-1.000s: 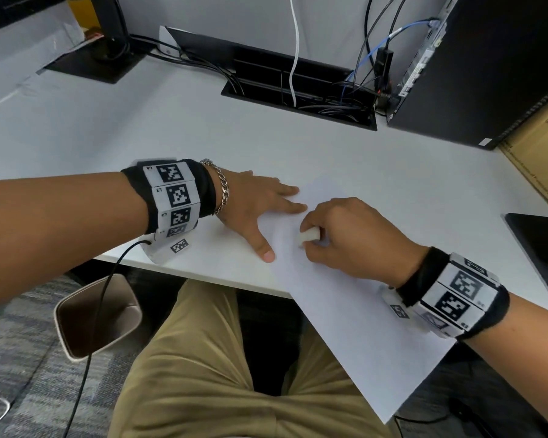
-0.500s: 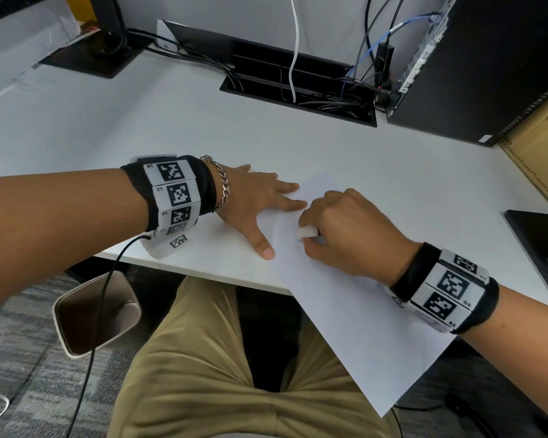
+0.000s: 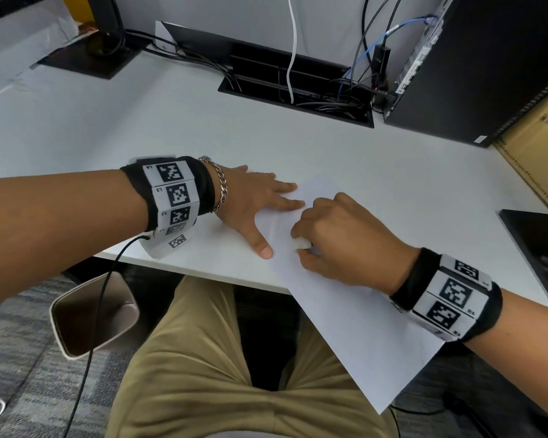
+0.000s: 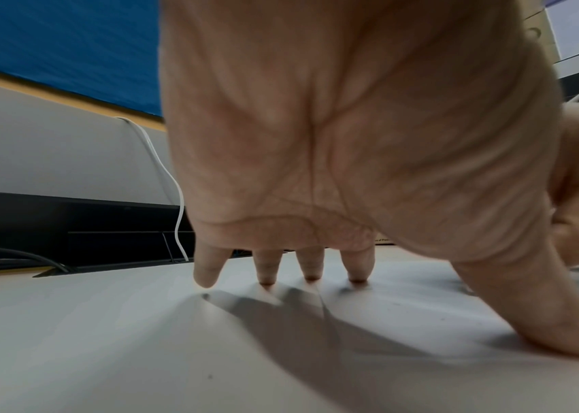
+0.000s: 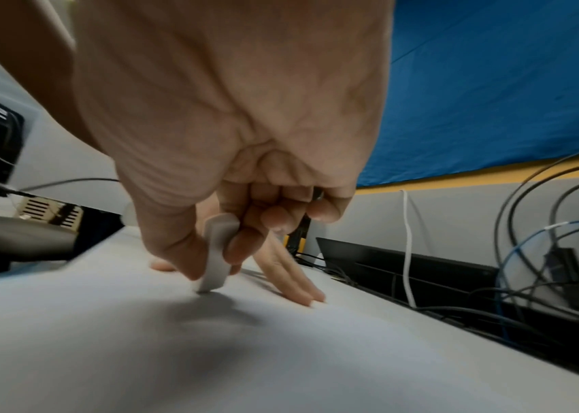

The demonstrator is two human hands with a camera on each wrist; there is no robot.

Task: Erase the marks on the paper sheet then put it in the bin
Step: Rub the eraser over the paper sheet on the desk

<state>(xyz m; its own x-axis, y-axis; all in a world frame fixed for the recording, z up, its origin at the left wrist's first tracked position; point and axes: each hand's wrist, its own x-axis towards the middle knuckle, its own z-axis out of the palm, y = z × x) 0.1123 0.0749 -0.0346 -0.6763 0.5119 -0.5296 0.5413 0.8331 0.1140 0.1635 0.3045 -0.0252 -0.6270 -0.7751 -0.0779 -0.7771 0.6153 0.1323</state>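
A white paper sheet (image 3: pixel 355 327) lies slanted on the white desk (image 3: pixel 203 128), its near corner hanging over the front edge. My left hand (image 3: pixel 260 200) lies flat with spread fingers on the sheet's left edge, fingertips (image 4: pixel 310 275) pressing down on the paper sheet (image 4: pixel 404 313). My right hand (image 3: pixel 332 235) pinches a white eraser (image 3: pixel 299 245) between thumb and fingers, its tip touching the paper. The wrist view shows the eraser (image 5: pixel 215 251) upright on the paper sheet (image 5: pixel 139 349) in my right hand (image 5: pixel 210 268). No marks are visible on the sheet.
A beige bin (image 3: pixel 92 314) stands on the floor at the left, below the desk edge. A cable tray (image 3: pixel 298 90) with several cables runs along the back. A black computer case (image 3: pixel 494 67) stands back right, a black pad (image 3: pixel 538 251) at the right edge.
My right hand with the eraser has shifted a little back and forth across the sheet. The left hand stays put on the paper.
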